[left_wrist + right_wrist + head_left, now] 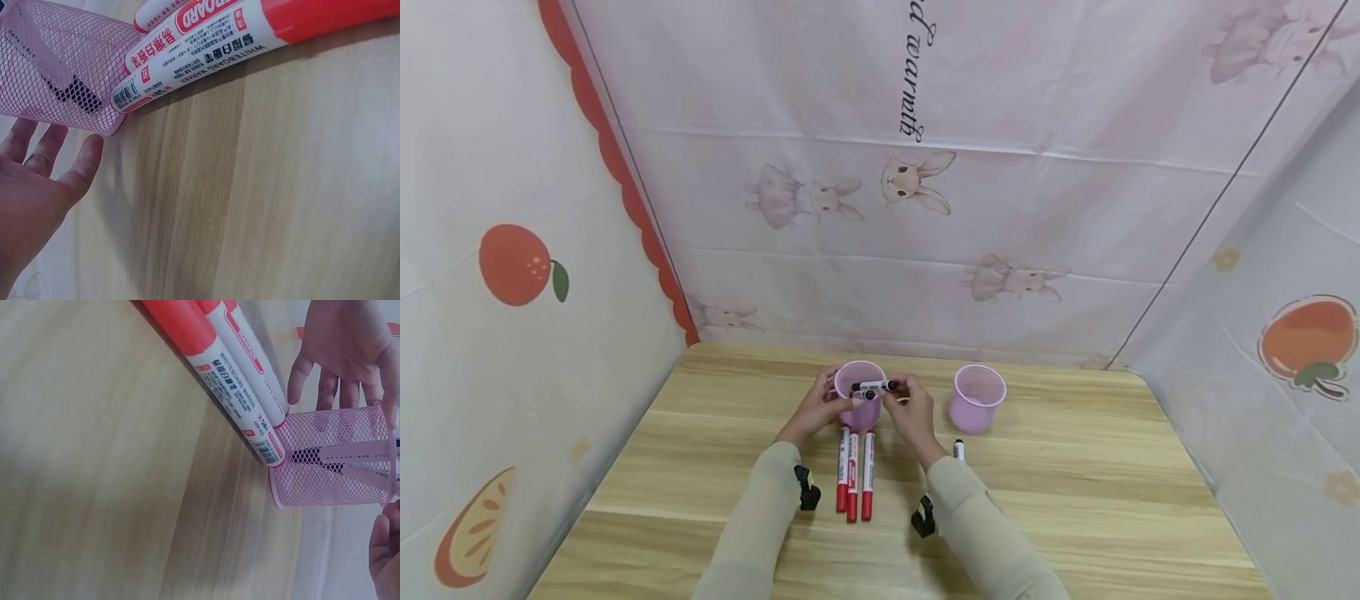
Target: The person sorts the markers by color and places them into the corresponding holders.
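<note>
A pink mesh pen cup [869, 415] stands on the table between the two hands. My left hand [818, 412] holds it from the left, fingers along its side and thumb at the rim. On the opposite side, my right hand [914, 418] pinches the end of a black-capped marker [876, 386] at the cup's mouth. Beside it, another black-capped marker [862, 395] leans in the same cup. Through the mesh in the right wrist view, the black lower ends of both markers [356, 452] show inside. Three red whiteboard markers [868, 475] lie in front of the cup, ends close to its base.
To the right stands a second pink mesh cup [973, 417]. One more black-capped marker [958, 450] lies by the right forearm, partly hidden by it. Behind the wooden table [1075, 467] hangs a printed fabric wall [820, 292], with more fabric at both sides.
</note>
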